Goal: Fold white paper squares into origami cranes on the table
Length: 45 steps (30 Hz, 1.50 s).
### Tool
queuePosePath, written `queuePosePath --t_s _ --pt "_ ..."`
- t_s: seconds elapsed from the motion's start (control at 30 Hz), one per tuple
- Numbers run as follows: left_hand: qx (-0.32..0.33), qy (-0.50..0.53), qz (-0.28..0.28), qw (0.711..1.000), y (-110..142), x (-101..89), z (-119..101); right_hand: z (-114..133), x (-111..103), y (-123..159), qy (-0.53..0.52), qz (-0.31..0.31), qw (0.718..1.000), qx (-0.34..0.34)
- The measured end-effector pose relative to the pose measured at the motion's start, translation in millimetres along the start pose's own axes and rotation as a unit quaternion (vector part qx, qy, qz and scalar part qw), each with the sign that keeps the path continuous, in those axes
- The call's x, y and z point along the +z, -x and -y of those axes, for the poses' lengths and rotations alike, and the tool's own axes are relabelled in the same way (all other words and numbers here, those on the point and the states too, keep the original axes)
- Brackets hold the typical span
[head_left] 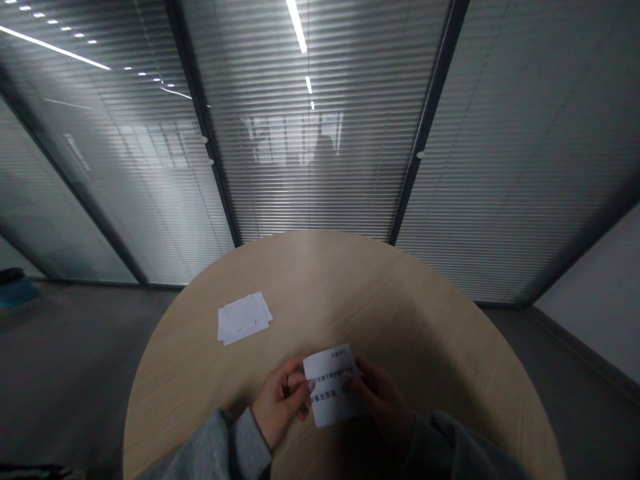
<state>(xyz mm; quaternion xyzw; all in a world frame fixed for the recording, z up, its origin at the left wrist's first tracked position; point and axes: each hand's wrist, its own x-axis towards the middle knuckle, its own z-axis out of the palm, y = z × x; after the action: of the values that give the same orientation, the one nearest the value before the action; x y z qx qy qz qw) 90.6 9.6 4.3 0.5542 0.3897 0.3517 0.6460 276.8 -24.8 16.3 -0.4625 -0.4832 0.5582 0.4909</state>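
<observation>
A white paper card (333,403) with several lines of dark printed characters is held up above the near part of the table, slightly tilted. My left hand (285,395) pinches its left edge, thumb on the printed face and fingers curled behind. On the other side, my right hand (380,397) grips the right edge, its thumb also lying on the print; this hand is in shadow. Farther off to the left, a small loose stack of white paper cards (244,319) lies on the table, with no print visible on top.
The round wooden table (320,267) has its far edge near glass partitions with closed blinds (310,180) and dark frames. On the grey floor (100,333) at the far left stands a blue object with a dark top (16,288). A white wall (600,300) rises at right.
</observation>
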Motion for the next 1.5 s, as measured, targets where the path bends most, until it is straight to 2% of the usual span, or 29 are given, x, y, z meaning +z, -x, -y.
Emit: queuePosePath --t_s 0.17,0.43,0.57,0.7,0.8,0.93,1.03,1.1,1.23,1.4,1.5 --pt "0.006 -0.005 -0.012 1.0 0.0 0.5 -2.4 -2.3 -0.7 -0.6 0.006 -0.01 1.0 -0.006" --pt "0.044 -0.016 -0.021 0.999 1.4 3.8 -9.3 -5.6 -1.4 -0.6 -0.014 -0.035 0.999 0.023" --pt "0.017 -0.024 0.003 1.0 0.9 2.5 -7.4 -3.7 0.4 1.5 -0.042 -0.066 0.996 0.043" --pt "0.0 -0.018 0.012 1.0 -0.8 -1.3 -6.5 -5.9 1.7 4.6 -0.067 -0.049 0.994 0.075" --pt "-0.003 -0.003 -0.005 1.0 -2.6 -4.1 -6.0 -8.7 -1.1 5.9 -0.04 -0.048 0.998 0.023" --pt "-0.024 0.013 -0.004 1.0 -4.3 -6.1 -4.3 -11.7 -8.6 5.1 0.037 -0.023 0.992 -0.121" --pt "-0.032 0.019 0.002 0.999 -3.6 -5.7 -4.9 -10.8 -10.5 4.4 0.093 0.032 0.983 -0.155" --pt "-0.037 0.021 0.012 0.999 -1.9 -4.3 -6.8 -8.2 -8.7 4.3 0.089 0.071 0.982 -0.149" --pt "-0.05 0.019 0.053 0.997 2.8 0.8 -11.9 -1.8 -3.5 4.3 0.012 0.082 0.993 -0.084" --pt "-0.026 0.014 0.099 0.995 7.4 7.3 -15.3 3.0 -2.2 1.3 -0.009 0.005 0.999 -0.04" --pt "-0.016 0.023 0.1 0.995 9.7 9.8 -15.4 5.2 -2.1 -0.5 0.004 -0.043 0.999 -0.015"
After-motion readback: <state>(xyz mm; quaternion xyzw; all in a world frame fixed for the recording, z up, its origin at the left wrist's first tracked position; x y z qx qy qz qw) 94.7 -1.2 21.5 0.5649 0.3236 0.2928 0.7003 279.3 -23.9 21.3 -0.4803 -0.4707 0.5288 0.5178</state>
